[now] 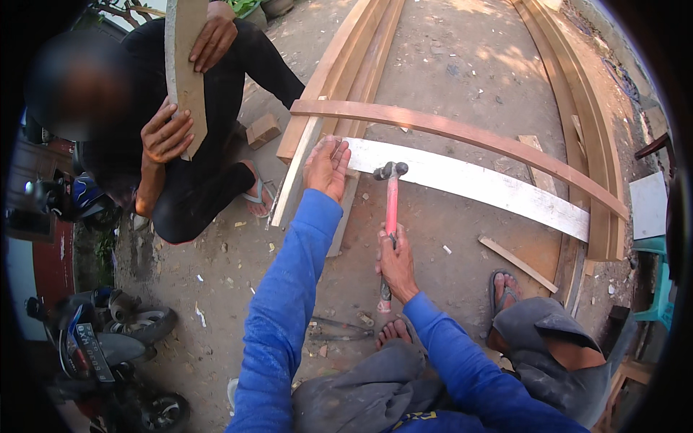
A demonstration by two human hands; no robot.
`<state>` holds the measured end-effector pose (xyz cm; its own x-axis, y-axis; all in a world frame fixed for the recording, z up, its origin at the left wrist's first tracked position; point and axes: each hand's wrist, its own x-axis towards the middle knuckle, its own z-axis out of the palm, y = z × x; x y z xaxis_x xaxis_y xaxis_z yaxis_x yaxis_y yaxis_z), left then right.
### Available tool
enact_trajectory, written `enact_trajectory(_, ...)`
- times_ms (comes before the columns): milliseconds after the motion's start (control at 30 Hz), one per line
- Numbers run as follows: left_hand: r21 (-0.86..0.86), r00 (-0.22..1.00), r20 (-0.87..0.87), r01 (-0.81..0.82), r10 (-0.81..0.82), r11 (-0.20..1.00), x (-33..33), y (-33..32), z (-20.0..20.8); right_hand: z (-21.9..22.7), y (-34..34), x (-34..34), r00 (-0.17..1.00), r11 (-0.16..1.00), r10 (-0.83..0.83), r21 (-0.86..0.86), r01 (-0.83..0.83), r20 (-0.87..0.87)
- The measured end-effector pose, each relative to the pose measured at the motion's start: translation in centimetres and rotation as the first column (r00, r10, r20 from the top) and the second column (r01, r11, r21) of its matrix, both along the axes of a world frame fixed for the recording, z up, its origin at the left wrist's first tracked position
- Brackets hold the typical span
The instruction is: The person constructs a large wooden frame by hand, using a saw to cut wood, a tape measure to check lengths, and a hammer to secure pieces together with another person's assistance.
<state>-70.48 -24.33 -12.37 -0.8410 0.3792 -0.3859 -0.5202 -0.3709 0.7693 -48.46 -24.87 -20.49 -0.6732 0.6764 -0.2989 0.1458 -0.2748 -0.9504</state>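
Note:
My right hand [395, 261] is closed around the handle of a hammer [392, 209] with a dark head and a red-and-black grip. The hammer head is just in front of a white-painted board [462, 179], close to its left end. At that end my left hand [328, 167] has its thumb and fingers drawn together against the timber; whatever they pinch is too small to make out. The white board spans two wooden frame beams. Beyond it a reddish-brown wooden strip [462, 131] also lies across them.
A co-worker crouches at left, both hands on an upright plank [186, 79]. Long beams [570, 94] run away at right. A wood block [263, 131], an offcut [517, 264] and a dark tool [339, 330] lie on the ground. Motorbikes [108, 339] stand at lower left.

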Motion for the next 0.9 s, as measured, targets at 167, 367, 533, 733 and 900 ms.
enact_trajectory(167,0.070,0.983,0.117,-0.153,0.144,0.986,-1.1,2.9,-2.2,6.0,3.1,-0.6,0.995,0.954,0.058,-0.289,-0.081,-0.085)
enact_trajectory(367,0.025,0.979,0.129,-0.165,0.161,0.986,-2.7,2.0,-3.2,6.9,3.3,-1.5,0.986,0.924,0.101,-0.354,-0.141,-0.129)
enact_trajectory(533,0.012,0.983,0.127,-0.138,0.136,0.990,-2.4,1.6,-3.3,7.0,2.8,-2.7,0.988,0.911,0.095,-0.390,-0.135,-0.120)
enact_trajectory(733,0.020,0.983,0.144,-0.116,0.112,0.993,-2.4,1.6,-2.7,6.7,2.1,-3.8,0.988,0.920,0.091,-0.368,-0.132,-0.128)
enact_trajectory(900,0.037,0.982,0.147,-0.121,0.115,0.992,-2.2,1.8,-2.4,7.3,2.3,-4.7,0.991,0.927,0.072,-0.359,-0.109,-0.113)
